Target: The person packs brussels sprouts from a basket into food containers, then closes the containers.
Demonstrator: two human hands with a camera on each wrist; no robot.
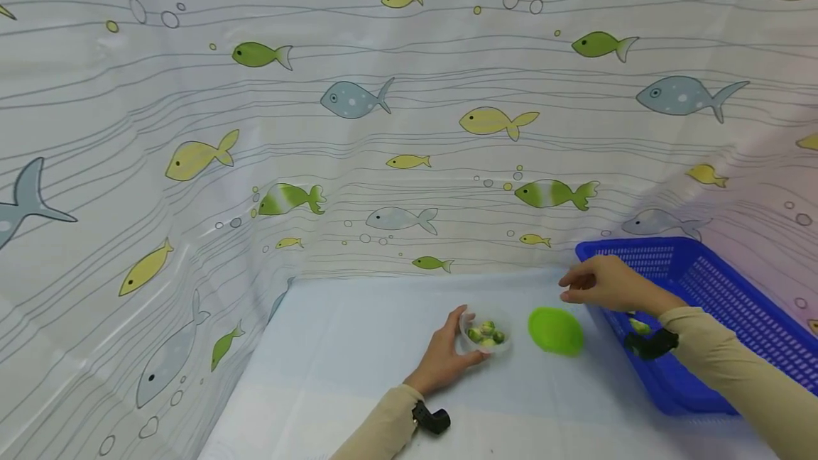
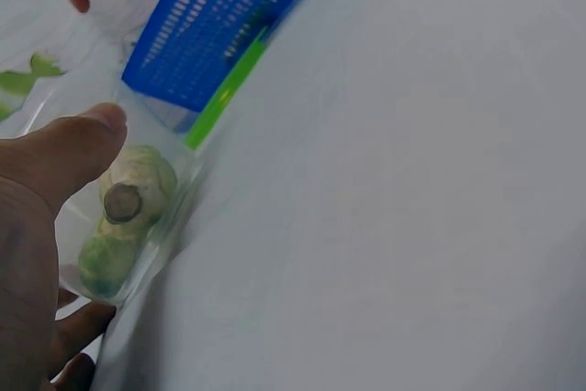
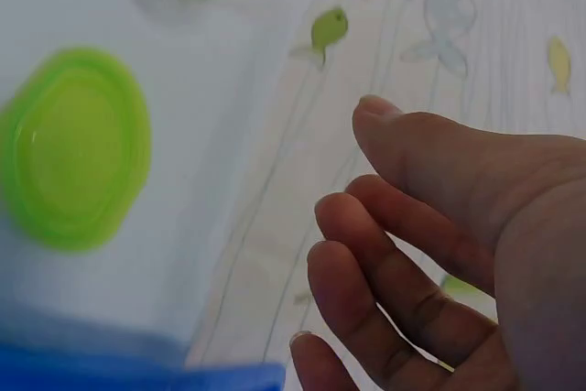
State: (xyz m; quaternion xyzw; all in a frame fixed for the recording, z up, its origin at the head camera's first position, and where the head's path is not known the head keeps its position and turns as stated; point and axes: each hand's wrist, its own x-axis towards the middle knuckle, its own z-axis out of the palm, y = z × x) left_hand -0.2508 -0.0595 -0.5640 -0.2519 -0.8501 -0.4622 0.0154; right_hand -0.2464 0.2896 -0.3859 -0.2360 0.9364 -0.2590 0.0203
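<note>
My left hand grips a clear plastic tub by its side, thumb on the near side and fingers round the far side. Several Brussels sprouts lie inside the tub, which stands on the white table. In the head view my right hand hovers over the left rim of the blue basket, holding nothing. Its fingers are loosely bent, with a gap to the thumb in the right wrist view. A bright green lid lies flat on the table between the tub and the basket.
The blue perforated basket stands at the right, with something green and pale inside, partly hidden by the right wrist. A fish-patterned sheet rises behind and at the left of the white table.
</note>
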